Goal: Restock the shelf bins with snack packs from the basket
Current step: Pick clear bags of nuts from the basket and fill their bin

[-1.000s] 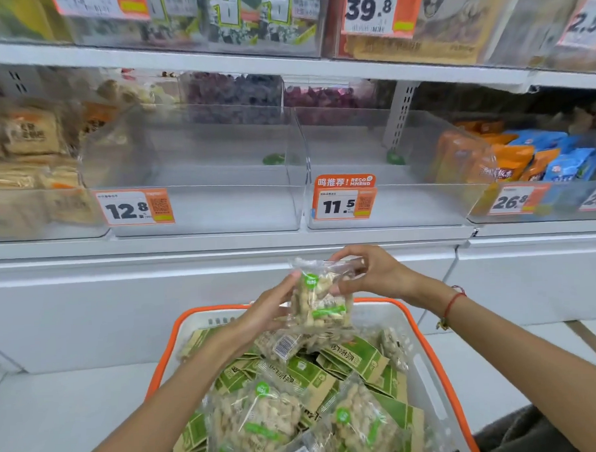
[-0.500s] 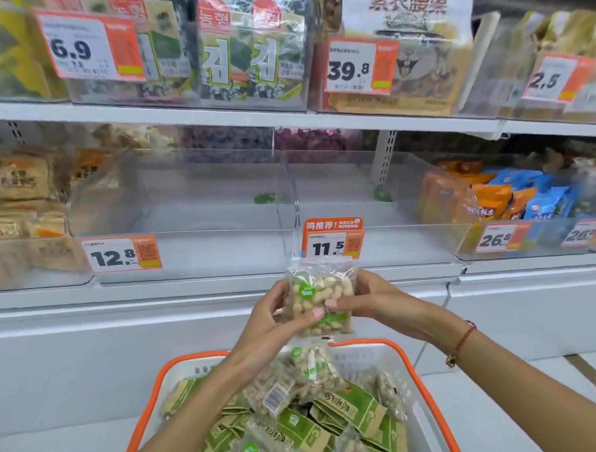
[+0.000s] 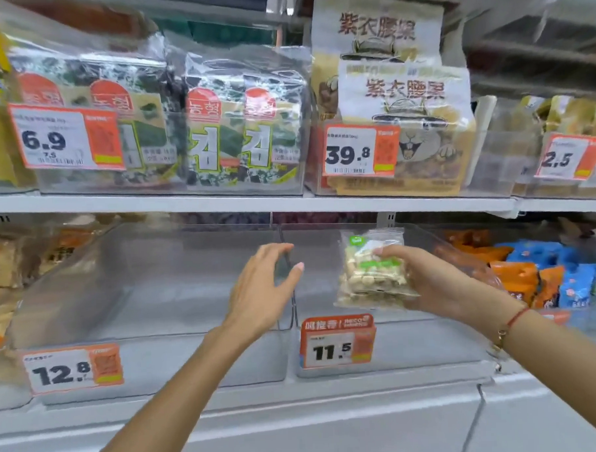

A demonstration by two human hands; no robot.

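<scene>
1. The snack pack (image 3: 373,270) could slip and fall. The bag looks smooth and shiny, and only the right hand (image 3: 429,281) holds it, so it may slide out before it gets inside.
2. The pack could land in the wrong bin. It is close to the wall between the two clear bins, so a small push left could send it into the 12.8 bin (image 3: 152,362), not the 11.5 bin (image 3: 414,347).
3. The right hand's grip is closed around the pack, fingers behind it and thumb across the front.
4. The pack sits up in the air, at the open top of the 11.5 bin.
5. The left hand (image 3: 261,289) holds nothing. Its grip is wide, fingers a little bent, just beside the pack.
</scene>
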